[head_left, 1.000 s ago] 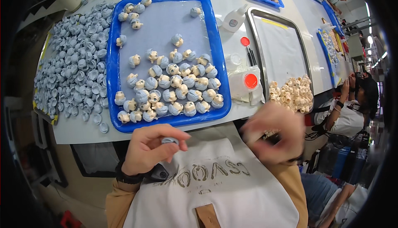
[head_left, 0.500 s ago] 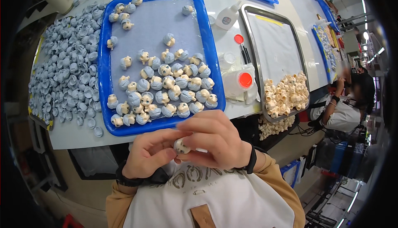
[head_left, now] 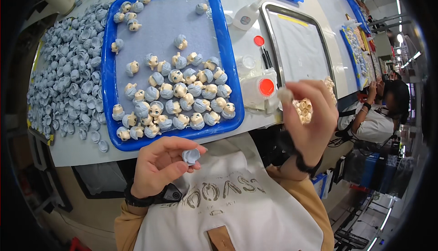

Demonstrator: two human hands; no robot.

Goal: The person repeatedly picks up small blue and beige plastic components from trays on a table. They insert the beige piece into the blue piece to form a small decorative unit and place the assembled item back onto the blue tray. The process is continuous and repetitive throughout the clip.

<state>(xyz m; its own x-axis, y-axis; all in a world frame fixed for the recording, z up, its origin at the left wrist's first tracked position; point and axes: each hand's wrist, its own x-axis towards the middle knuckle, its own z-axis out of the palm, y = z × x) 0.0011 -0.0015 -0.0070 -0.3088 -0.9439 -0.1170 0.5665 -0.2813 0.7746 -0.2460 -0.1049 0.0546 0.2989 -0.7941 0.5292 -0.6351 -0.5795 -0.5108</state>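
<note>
My left hand (head_left: 159,166) is curled in front of my chest, its thumb and fingers closed on a small light-blue hollow doll-hair piece (head_left: 190,156). My right hand (head_left: 312,114) is raised over the near end of the metal tray, smeared by motion. At its fingertips shows a pale blurred spot (head_left: 286,96); whether this is a held piece or a finger cover is unclear. Beneath that hand lie beige hollow doll-head pieces (head_left: 305,109), partly hidden by it. Left of it, several doll heads with blue hair (head_left: 179,90) crowd the near half of a blue tray (head_left: 108,82).
A large heap of blue hair pieces (head_left: 68,73) covers the table's left. Between the trays stand a white squeeze bottle (head_left: 247,16), a red-lidded jar (head_left: 255,91) and thin dark tools (head_left: 266,58). The metal tray (head_left: 269,32) is at right. Another person (head_left: 381,114) sits farther right.
My hands have parted: the right has swung right and up to the metal tray. The painted face piece seen between them is out of sight; a blue hair piece shows in my left hand.
</note>
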